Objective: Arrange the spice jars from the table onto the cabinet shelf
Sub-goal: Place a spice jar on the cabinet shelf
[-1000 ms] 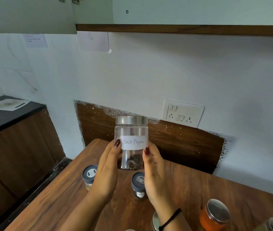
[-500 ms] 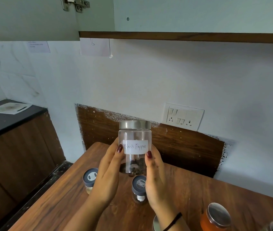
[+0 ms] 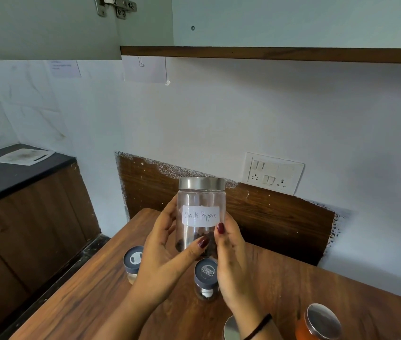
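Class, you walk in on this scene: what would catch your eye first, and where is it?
The clear Black Pepper jar, steel-lidded, is held up at centre by the left hand and right hand. Below it, two grey-lidded jars stand on the wooden table; an orange jar sits at the lower right edge.

Left hand and right hand grip the Black Pepper jar (peppercorns inside, seemingly) above the table.

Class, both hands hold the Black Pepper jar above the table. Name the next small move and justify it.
Probably raise the Black Pepper jar toward the cabinet shelf. The left hand and right hand both grip it upright, lid on, above the table, and the shelf edge lies well above it.
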Demonstrator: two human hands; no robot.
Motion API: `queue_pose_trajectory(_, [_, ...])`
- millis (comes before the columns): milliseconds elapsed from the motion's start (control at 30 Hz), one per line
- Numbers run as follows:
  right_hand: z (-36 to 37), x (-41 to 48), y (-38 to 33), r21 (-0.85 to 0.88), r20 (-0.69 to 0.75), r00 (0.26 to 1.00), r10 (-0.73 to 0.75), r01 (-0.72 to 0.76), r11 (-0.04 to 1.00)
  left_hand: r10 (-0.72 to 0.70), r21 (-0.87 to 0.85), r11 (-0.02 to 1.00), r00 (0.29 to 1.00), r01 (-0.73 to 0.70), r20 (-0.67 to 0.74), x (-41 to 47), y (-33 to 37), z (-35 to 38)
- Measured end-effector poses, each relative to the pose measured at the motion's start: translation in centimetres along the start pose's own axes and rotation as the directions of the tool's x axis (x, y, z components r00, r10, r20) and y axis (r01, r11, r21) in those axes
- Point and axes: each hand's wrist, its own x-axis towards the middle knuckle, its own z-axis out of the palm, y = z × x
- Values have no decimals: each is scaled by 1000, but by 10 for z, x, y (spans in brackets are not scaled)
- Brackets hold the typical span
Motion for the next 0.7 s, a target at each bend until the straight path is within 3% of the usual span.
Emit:
queue_pose_trajectory(500, [0,6,-7,30,81,997,-21,19,999,14,47,999,996,-10,-84,2,12,3])
queue_pose_trajectory(700, [17,30,-13,10,52,996,-73,73,997,51,58,997,996,-46,-72,23,13,-17])
